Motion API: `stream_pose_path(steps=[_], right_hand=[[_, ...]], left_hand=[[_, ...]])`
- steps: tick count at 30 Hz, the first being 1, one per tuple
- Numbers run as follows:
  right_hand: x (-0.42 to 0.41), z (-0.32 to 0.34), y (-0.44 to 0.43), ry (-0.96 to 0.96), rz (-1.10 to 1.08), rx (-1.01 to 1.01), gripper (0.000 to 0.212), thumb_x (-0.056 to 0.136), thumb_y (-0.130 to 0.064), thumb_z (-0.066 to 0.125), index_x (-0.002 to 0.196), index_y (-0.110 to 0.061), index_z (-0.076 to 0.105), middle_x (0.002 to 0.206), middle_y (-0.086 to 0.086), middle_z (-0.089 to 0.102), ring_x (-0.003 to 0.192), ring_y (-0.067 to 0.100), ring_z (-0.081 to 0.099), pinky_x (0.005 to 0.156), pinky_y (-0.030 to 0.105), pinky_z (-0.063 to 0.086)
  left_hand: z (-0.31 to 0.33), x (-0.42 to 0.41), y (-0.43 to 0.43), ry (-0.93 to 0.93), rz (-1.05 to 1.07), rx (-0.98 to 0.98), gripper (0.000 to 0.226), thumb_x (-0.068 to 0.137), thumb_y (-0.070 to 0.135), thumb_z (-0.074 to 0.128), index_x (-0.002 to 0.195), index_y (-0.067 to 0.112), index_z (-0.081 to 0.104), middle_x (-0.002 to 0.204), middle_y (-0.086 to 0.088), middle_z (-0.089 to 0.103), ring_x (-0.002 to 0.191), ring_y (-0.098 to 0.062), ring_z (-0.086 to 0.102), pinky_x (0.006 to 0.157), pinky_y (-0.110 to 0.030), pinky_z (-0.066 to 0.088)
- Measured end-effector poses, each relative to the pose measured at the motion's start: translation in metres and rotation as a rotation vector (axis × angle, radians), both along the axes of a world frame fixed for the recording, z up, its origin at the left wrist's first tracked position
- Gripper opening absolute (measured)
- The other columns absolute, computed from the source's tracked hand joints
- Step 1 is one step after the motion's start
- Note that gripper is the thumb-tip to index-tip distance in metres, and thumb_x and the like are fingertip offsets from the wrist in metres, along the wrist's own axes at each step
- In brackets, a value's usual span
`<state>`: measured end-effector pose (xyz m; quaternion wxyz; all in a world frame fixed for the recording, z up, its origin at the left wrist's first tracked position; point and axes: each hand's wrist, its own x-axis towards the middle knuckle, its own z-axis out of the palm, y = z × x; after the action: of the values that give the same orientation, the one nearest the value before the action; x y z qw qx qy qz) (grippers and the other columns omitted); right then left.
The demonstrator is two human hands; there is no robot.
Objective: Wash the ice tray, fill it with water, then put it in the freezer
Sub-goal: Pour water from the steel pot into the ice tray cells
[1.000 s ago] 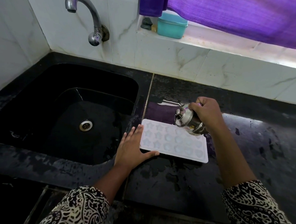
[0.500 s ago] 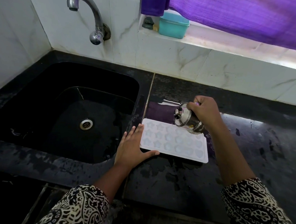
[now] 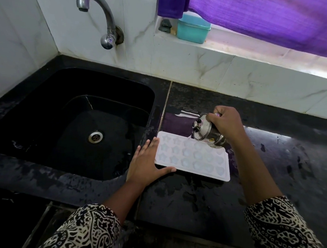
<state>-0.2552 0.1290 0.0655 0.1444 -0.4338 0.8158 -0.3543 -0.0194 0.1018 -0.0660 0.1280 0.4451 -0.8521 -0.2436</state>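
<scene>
A person fills an ice tray [image 3: 192,158] on a wet black counter [image 3: 277,164], just right of the sink [image 3: 118,92]. The left hand [image 3: 145,164] lies flat and grips nothing, with straight fingertips against the tray's left edge and the thumb along its near edge. The right hand [image 3: 226,123] curls its fingers round a steel pot [image 3: 205,132], tipped over the tray's far edge, right of the left fingertips. Any stream is too thin to confirm. Too steep a tilt would likely flood the shallow moulds, and the slick counter could let the tray slide away from the bracing fingers.
</scene>
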Motion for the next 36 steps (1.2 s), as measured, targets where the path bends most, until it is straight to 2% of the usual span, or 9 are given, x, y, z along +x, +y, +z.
stream_pose_path(steps=[5,12,18,22,29,33,36], right_hand=[[-0.003,-0.001,0.001,-0.015,-0.024,-0.006,0.025,0.082,-0.014,0.062,0.061,-0.013,0.048,0.059,0.003,0.05,0.057,0.013,0.046,0.058,0.028,0.041],[-0.008,-0.002,0.004,-0.037,-0.034,-0.024,0.024,0.081,-0.013,0.063,0.062,-0.012,0.048,0.058,0.004,0.048,0.06,0.017,0.046,0.058,0.03,0.04],[-0.008,-0.004,0.007,-0.066,-0.048,-0.037,0.027,0.082,-0.014,0.063,0.06,-0.014,0.047,0.06,0.006,0.051,0.059,0.016,0.047,0.058,0.03,0.041],[-0.01,-0.005,0.015,-0.171,-0.084,-0.082,0.029,0.08,-0.01,0.063,0.058,-0.014,0.045,0.057,0.005,0.047,0.057,0.016,0.044,0.056,0.029,0.039],[-0.02,-0.012,0.034,-0.579,-0.314,-0.23,0.025,0.083,-0.008,0.059,0.063,-0.015,0.046,0.062,0.002,0.046,0.06,0.012,0.044,0.059,0.027,0.041],[-0.026,-0.015,0.045,-0.641,-0.364,-0.296,0.025,0.082,-0.007,0.058,0.062,-0.016,0.047,0.06,0.0,0.044,0.057,0.011,0.042,0.056,0.027,0.037],[-0.029,-0.016,0.049,-0.567,-0.346,-0.278,0.026,0.081,-0.009,0.06,0.06,-0.017,0.046,0.06,0.001,0.045,0.058,0.012,0.042,0.056,0.027,0.038]], left_hand=[[-0.001,0.0,0.0,-0.006,-0.002,-0.005,0.119,0.058,0.092,0.037,0.154,0.026,0.009,0.161,0.011,0.011,0.147,-0.007,0.006,0.119,-0.033,0.003],[0.002,0.0,0.001,-0.002,0.008,0.003,0.125,0.053,0.095,0.031,0.154,0.025,0.009,0.161,0.011,0.011,0.147,-0.006,0.005,0.119,-0.032,0.001],[0.002,0.0,0.001,-0.017,0.002,0.011,0.126,0.053,0.096,0.035,0.154,0.025,0.007,0.161,0.011,0.01,0.147,-0.006,0.003,0.118,-0.03,0.0],[0.002,0.0,0.001,-0.02,-0.002,0.013,0.124,0.056,0.094,0.038,0.154,0.025,0.006,0.161,0.011,0.01,0.147,-0.006,0.003,0.118,-0.031,0.0],[0.002,0.0,0.001,0.001,0.001,0.006,0.121,0.059,0.091,0.039,0.154,0.024,0.009,0.161,0.01,0.012,0.147,-0.007,0.006,0.119,-0.032,0.001],[0.002,0.001,0.001,0.007,0.004,0.001,0.118,0.061,0.089,0.044,0.154,0.023,0.01,0.16,0.01,0.013,0.147,-0.008,0.007,0.119,-0.033,0.003],[0.003,0.0,0.001,-0.003,0.003,0.001,0.12,0.06,0.09,0.04,0.154,0.024,0.009,0.161,0.01,0.012,0.147,-0.008,0.006,0.119,-0.032,0.002]])
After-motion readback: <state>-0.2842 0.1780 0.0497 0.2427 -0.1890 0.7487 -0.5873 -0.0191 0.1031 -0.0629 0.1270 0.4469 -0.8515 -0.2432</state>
